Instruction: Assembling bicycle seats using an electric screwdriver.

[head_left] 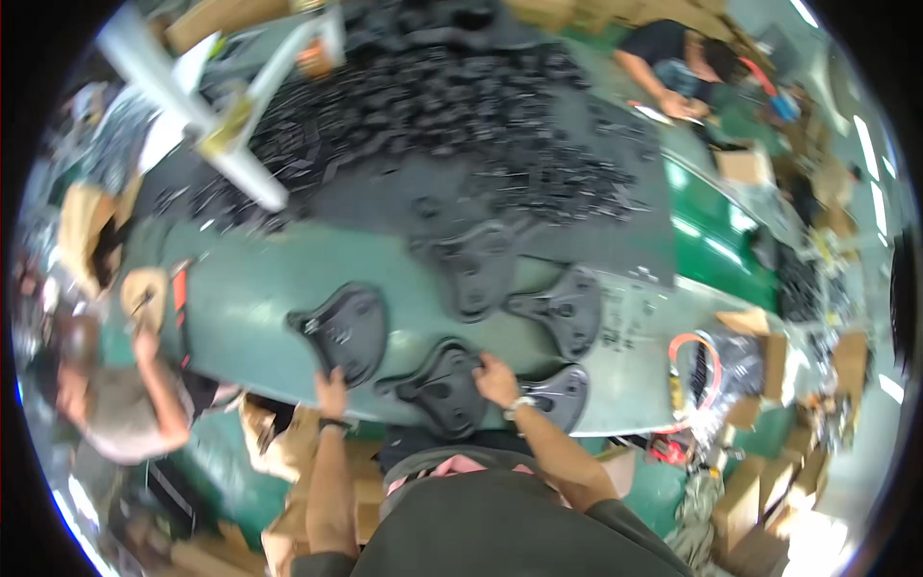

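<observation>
My left hand (332, 392) grips the near edge of a black three-lobed plastic part (351, 332), which sits to the left on the green table (250, 288). Directly in front of me is a second black part (440, 389) of like shape, and my right hand (497, 380) has its fingers closed on the right edge of it. Just right of that hand a third part (560, 396) lies partly behind my wrist. Two more such parts, one at the right (567, 313) and one farther back (471, 269), rest on the table. Motion blur softens the fingers.
A large pile of small black pieces (433, 106) covers a dark mat at the back. A white frame (212, 125) rises at the far left. Co-workers sit at the left (135, 409) and far right (673, 72). Cardboard boxes (764, 361) and an orange ring (694, 370) are at the right.
</observation>
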Tool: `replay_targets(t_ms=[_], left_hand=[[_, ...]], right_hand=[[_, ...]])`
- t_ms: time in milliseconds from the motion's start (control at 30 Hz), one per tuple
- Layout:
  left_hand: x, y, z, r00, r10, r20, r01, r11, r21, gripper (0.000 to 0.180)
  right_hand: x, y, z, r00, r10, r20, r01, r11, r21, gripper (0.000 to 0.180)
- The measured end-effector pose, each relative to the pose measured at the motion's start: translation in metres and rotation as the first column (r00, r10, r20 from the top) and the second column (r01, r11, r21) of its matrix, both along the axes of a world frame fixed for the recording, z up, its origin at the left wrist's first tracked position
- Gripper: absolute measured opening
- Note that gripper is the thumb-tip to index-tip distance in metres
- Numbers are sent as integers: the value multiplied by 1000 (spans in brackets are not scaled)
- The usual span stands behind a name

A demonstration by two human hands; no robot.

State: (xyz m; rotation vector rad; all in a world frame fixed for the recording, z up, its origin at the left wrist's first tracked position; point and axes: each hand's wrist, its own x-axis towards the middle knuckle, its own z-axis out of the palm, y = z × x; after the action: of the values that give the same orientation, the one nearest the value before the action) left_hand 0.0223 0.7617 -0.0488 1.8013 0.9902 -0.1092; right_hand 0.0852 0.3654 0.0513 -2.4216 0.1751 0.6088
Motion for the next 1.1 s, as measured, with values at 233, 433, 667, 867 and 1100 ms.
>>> replay_targets(t_ms=[233,433,667,867,1100], left_hand=[[9,-44,48,991,70,114,-57,992,-115,46],[18,-57,75,977,-13,213,-57,946,318,51],[151,-45,129,811,-530,248,252,698,670,44],[219,-67,108,769,-573,284,349,748,565,44],[305,-65,92,740,-589,325,420,782,460,51]], right_hand=[[-4,4,-18,1000,-13,-20,13,1000,28,50],[37,8,16,994,-70,-79,71,997,8,45],[222,24,35,858,83,507,-49,996,-81,46],[363,65,5,825,373,425,-230,908,-350,62],[361,143,-9,803,507,314,-449,861,-241,58]])
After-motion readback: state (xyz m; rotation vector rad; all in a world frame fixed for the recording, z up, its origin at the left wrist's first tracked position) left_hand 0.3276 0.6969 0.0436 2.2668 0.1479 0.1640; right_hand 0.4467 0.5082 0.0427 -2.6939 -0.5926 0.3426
